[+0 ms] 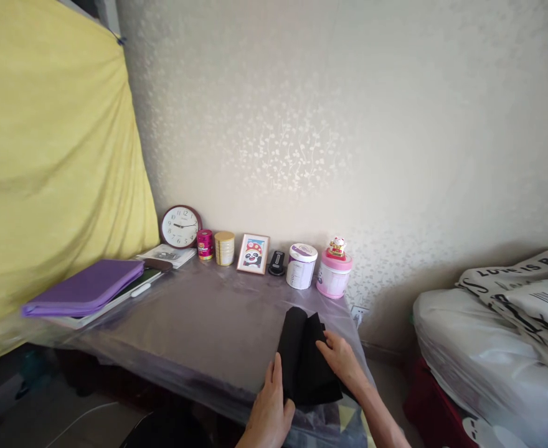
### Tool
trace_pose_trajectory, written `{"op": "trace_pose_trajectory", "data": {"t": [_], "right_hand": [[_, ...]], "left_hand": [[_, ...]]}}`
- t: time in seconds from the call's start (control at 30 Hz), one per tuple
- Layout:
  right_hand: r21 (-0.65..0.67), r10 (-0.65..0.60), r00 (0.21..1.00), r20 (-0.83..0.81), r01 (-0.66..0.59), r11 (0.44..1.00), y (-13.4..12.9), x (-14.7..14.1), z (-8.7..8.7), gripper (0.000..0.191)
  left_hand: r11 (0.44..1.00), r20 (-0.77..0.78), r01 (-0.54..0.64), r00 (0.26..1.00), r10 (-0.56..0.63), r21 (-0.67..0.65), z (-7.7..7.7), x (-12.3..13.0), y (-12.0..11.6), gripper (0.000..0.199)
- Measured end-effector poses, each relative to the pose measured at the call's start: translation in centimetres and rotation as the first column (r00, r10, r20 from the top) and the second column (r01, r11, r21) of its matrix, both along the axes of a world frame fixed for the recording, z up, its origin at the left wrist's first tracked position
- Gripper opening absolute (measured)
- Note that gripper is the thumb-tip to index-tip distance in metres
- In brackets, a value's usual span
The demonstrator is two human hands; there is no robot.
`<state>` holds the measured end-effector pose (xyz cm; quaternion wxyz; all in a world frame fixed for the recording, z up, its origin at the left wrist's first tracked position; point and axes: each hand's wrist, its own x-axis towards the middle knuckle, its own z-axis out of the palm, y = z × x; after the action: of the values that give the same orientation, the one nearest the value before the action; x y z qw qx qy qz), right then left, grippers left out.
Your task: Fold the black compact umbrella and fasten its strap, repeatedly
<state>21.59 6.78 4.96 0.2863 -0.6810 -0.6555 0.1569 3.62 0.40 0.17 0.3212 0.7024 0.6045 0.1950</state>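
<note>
Black cloth point(318, 367), partly rolled, is being held at the worktop's point(208, 323) near right corner; the left hand point(271, 401) is gripping its rolled side, probably steadying it, while the right hand point(342, 358) is pinching its loose side, apparently controlling it.

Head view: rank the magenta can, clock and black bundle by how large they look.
1. Black bundle, though it is nearest the camera
2. Clock
3. Magenta can
</note>
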Motion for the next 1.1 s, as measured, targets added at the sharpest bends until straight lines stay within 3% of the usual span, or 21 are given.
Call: {"op": "trace_pose_trajectory", "data": {"t": [0.1, 0.23, 0.47, 0.67, 0.8, 0.93, 1.1], "right_hand": [[0.020, 0.043, 0.983, -0.178, -0.040, 0.999, 1.0, -1.6, 0.1, 0.025], [-0.042, 0.030, 0.955, -0.294, -0.045, 0.998, 2.5, -4.4, -0.9, 0.028], [-0.159, 0.002, 0.956, -0.295, -0.051, 0.986, 4.1, -7.1, -2.7, 0.032], [-0.254, 0.088, 0.925, -0.370, -0.192, 0.948, 4.2, -7.3, -2.6, 0.022], [-0.206, 0.188, 0.920, -0.343, -0.269, 0.941, 3.6, -7.4, -2.3, 0.021], [-0.136, 0.269, 0.939, -0.212, -0.301, 0.944, 2.9, -7.8, -1.6, 0.023], [-0.142, 0.292, 0.951, -0.102, -0.305, 0.942, 2.5, -8.4, -0.6, 0.021]], "left_hand": [[1.000, -0.007, 0.012, 1.000, -0.012, -0.015, 0.3, 0.1, 0.0, 0.079], [1.000, -0.029, 0.002, 1.000, -0.002, -0.017, 0.4, 0.3, 0.0, 0.078], [1.000, -0.056, 0.013, 0.998, -0.012, 0.009, 0.4, 0.3, 0.0, 0.074], [1.000, -0.033, 0.016, 0.999, -0.015, 0.026, 0.1, 0.2, 0.1, 0.073], [1.000, -0.131, 0.005, 0.991, -0.005, 0.003, -0.3, -0.2, -0.6, 0.066], [0.998, -0.191, -0.025, 0.981, 0.034, 0.050, -0.2, -0.8, -1.3, 0.063], [0.992, -0.209, 0.070, 0.977, -0.046, 0.108, 0.4, -0.9, -1.2, 0.072]]}}
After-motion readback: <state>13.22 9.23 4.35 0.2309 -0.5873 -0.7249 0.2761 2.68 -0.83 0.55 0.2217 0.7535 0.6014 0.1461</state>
